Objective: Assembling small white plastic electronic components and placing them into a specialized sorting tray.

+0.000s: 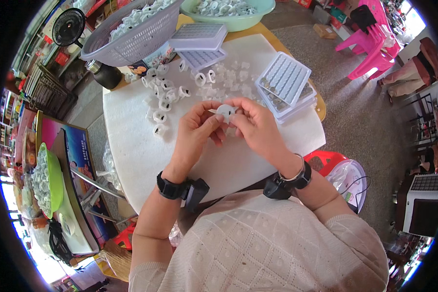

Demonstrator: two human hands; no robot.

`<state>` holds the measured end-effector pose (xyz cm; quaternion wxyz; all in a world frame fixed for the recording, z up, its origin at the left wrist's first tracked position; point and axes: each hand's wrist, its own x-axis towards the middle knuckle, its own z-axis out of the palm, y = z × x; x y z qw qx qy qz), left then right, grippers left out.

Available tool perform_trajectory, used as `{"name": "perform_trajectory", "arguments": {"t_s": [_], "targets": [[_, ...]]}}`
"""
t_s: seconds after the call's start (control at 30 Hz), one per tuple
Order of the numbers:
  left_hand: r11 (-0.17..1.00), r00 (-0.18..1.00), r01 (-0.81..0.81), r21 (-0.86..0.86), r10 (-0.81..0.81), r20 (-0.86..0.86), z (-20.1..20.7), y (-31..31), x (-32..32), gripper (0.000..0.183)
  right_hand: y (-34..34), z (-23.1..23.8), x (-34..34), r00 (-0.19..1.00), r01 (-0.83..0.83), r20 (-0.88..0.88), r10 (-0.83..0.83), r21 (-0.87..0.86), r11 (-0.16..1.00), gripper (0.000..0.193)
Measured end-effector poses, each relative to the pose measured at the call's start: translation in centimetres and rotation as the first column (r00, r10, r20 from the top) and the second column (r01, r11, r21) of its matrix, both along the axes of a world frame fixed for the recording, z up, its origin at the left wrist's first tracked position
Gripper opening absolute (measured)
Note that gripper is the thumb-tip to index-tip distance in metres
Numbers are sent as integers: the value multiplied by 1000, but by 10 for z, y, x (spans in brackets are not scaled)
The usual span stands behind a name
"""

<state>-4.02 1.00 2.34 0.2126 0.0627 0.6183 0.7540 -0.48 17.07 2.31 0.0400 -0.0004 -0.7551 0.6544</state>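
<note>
So the closest thing is the knit top (258, 238), right up against the near edge of the table (199, 170). Both hands are pinching one small white disc (226, 111): the left hand (199, 121) has thumb and fingertips closed on its left side, the right hand (254, 121) has the same kind of grip on its right. The disc's over the middle of the table; can't tell if any fingers touch the surface.

Just beyond the fingertips there's a scatter of clear bits (231, 78), so forward room's pretty tight. Off the left hand, a bunch of white rings (165, 87) trails toward the person. Past those, a wide strip of white tabletop runs to the curved left edge, and there's more between the forearms, so that's your elbow room.

Right side's snugger: stacked trays (284, 78) sit just beside the right hand, close to the right edge. Along the far edge you've got more trays (199, 36), a grey basket (141, 36) and a green bowl (233, 22), with a dark flask (104, 74) at the far left corner.
</note>
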Motion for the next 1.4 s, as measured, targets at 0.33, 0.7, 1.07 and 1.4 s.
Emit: {"name": "perform_trajectory", "arguments": {"t_s": [0.33,0.7,1.07,1.4], "targets": [[957,959,249,-148,-265,-102,0,-4,8,20,25,32,18,986,-151,16,164,489,859,16],[969,969,230,-90,-237,-73,-4,-3,4,32,67,88,-68,961,88,-258,-99,-53,995,33],[962,972,214,-170,-227,-61,-1,-3,4,26,181,2,-66,789,614,-507,-347,652,445,38],[959,953,125,-255,-187,-237,-6,3,11,22,179,4,-63,936,343,-153,-317,598,724,33]]}}
